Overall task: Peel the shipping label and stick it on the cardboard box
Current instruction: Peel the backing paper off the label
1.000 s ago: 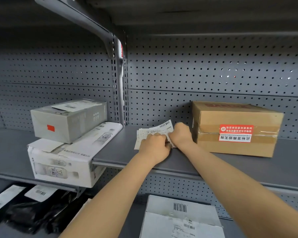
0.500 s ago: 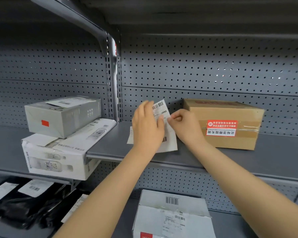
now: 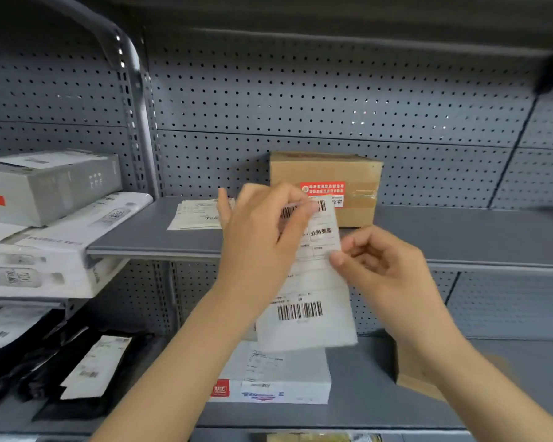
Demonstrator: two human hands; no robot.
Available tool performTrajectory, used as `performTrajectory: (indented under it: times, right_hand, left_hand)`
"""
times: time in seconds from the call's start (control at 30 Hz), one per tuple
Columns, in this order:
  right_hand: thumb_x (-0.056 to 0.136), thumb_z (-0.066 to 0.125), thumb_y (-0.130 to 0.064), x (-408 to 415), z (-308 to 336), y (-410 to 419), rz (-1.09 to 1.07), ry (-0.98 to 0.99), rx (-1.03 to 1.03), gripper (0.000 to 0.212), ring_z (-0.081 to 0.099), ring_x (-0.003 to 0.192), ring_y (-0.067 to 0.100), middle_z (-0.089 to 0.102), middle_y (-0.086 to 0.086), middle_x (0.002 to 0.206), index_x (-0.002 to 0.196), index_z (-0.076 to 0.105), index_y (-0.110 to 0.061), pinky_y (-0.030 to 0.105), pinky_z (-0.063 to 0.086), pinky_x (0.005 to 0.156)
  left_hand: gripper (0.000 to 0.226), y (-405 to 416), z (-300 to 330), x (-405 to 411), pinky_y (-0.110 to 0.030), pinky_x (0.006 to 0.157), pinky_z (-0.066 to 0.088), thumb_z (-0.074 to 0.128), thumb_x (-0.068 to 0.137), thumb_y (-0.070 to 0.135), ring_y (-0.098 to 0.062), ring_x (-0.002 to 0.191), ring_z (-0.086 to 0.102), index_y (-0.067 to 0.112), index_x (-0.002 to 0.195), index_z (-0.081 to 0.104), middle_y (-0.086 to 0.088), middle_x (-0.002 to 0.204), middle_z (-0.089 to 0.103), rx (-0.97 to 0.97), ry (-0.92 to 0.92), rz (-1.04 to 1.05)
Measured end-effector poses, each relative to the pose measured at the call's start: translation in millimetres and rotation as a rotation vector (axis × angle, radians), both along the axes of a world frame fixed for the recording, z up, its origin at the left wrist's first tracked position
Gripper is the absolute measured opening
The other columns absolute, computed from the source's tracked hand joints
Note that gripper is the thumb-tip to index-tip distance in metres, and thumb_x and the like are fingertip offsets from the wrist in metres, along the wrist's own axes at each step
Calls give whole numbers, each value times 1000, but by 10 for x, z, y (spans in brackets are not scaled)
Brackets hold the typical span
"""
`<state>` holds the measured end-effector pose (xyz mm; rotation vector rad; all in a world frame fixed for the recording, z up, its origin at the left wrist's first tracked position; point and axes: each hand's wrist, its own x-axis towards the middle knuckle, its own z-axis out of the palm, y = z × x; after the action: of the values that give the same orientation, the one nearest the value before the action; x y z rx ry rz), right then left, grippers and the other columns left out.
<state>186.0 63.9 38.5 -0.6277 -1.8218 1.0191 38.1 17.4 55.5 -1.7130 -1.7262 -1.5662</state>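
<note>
The left hand point(image 3: 259, 237) is raised in front of the shelving, its fingers curled and pinching the upper edge of a white rectangular paper shipping label point(image 3: 307, 282) printed with black barcodes. The right hand point(image 3: 380, 266) is closed too, its thumb and forefinger nipping the label's right edge about halfway down. The label hangs upright between the two hands, held in the air, its lower end loose; whether any backing has come away cannot be told.

Just behind the label's top, a brown rectangular cardboard box point(image 3: 326, 169) with a red and white sticker on its front sits on the grey metal shelf point(image 3: 460, 231), apart from both hands. To the left on the same shelf lies a small stack of white printed label sheets point(image 3: 195, 215). Further left, a grey carton point(image 3: 48, 186) rests on a white carton point(image 3: 45, 250). On the shelf below lie a white parcel point(image 3: 275, 378) and black plastic bags point(image 3: 29, 371).
</note>
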Motion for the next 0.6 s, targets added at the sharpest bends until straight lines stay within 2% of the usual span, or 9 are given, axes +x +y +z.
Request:
performTrajectory:
  times: [0.07, 0.17, 0.23, 0.3, 0.37, 0.47, 0.6]
  right_hand:
    - [74, 70, -23, 229, 2, -118, 109, -26, -47, 9, 67, 78, 21, 72, 4, 84, 80, 67, -17, 27, 56, 72]
    - [72, 63, -26, 488, 41, -181, 163, 32, -144, 21, 70, 74, 17, 74, 8, 83, 86, 68, -11, 29, 59, 71]
    - [76, 61, -23, 606, 65, -179, 137, 69, -191, 19, 69, 70, 17, 74, 8, 77, 85, 68, -7, 30, 60, 68]
    - [84, 60, -11, 698, 74, -181, 115, 65, -207, 8, 68, 67, 17, 72, 8, 72, 82, 67, -7, 28, 59, 64]
    - [88, 56, -3, 757, 61, -194, 93, 21, -210, 12, 68, 65, 18, 72, 9, 70, 81, 66, -6, 28, 60, 63]
    - [88, 56, -1, 817, 49, -248, 95, -36, -213, 16, 69, 63, 19, 73, 11, 69, 76, 66, -4, 27, 59, 61]
    - [88, 55, 0, 861, 52, -286, 108, -58, -210, 21, 69, 61, 17, 73, 11, 68, 72, 66, -7, 22, 55, 57]
  left_hand:
    - [17, -90, -42, 111, -49, 115, 6, 45, 85, 48, 8, 89, 40, 37, 78, 54, 34, 75, 51, -43, 68, -54]
    - [20, -165, -107, 260, -42, 116, 0, 40, 82, 55, 11, 96, 42, 39, 87, 51, 39, 92, 50, -138, 158, -134]
    - [21, -204, -154, 341, -41, 116, -1, 40, 81, 55, 8, 96, 43, 39, 83, 53, 28, 83, 56, -179, 187, -165]
    - [19, -233, -198, 426, -41, 116, -1, 41, 80, 54, 6, 96, 44, 39, 76, 53, 22, 73, 54, -201, 201, -173]
    - [21, -256, -231, 491, -39, 116, -2, 41, 79, 55, 5, 96, 45, 38, 75, 53, 19, 75, 54, -212, 213, -171]
    - [27, -290, -244, 564, -35, 114, -5, 40, 79, 54, 3, 94, 45, 33, 76, 56, 16, 76, 55, -221, 223, -168]
    - [27, -316, -235, 620, -37, 115, -5, 39, 80, 54, 2, 94, 45, 33, 75, 55, 14, 76, 58, -242, 251, -163]
